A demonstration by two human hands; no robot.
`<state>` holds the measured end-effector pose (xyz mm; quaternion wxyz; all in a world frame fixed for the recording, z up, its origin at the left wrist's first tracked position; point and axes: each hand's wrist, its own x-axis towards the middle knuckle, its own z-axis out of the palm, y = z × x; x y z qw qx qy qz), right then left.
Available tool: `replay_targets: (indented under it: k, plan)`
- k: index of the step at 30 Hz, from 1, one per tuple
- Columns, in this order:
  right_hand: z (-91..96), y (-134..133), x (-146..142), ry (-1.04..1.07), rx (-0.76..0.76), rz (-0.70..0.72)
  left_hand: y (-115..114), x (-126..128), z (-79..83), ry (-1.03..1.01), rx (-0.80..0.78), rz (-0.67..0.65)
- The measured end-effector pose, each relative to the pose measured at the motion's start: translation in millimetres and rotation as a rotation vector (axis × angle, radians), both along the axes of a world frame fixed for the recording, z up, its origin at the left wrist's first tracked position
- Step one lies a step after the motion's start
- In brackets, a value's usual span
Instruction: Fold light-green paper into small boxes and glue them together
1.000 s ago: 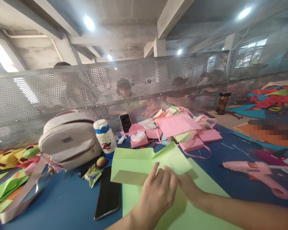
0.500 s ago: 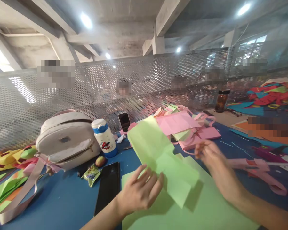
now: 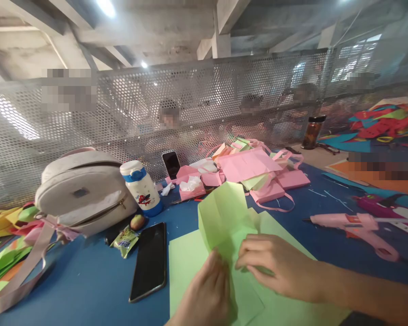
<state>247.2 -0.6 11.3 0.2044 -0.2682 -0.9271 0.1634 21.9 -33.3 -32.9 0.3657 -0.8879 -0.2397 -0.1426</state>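
Observation:
A piece of light green paper with creases and cut notches stands folded up in front of me, its far panel raised. My left hand is closed on its near left edge, fingertips at the crease. From the right, my right hand curls its fingers onto the same paper, close to the fold; its thumb side is partly hidden. Both hands are over larger light green sheets that lie flat on the blue table.
Left are a black phone, a snack packet, a bottle and a pale backpack. Pink paper bags are piled behind. A pink glue gun lies right. A perforated metal screen stands at the back, people beyond.
My right hand has come down and left onto the green paper. My left hand has moved nearer to me. The paper has turned and its far panel now stands up more. The view has shifted slightly.

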Motion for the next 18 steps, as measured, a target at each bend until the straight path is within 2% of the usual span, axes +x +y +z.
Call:
replay_targets:
  k: [3,6,11,18]
  plan:
    - [-9.3,1,-9,-0.193,0.228,0.021,-7,0,-6.4,0.072,0.013,0.044]
    - [-20.2,0,-19,-0.289,0.405,0.025,-10,-1,-13.9,0.052,0.025,0.035]
    - [-33.9,5,-30,-0.353,0.434,-0.005,-14,-1,-25.3,-0.057,0.031,-0.011]
    - [-37.4,18,-48,-0.369,0.464,0.005,-20,-3,-26.5,0.033,-0.056,0.026]
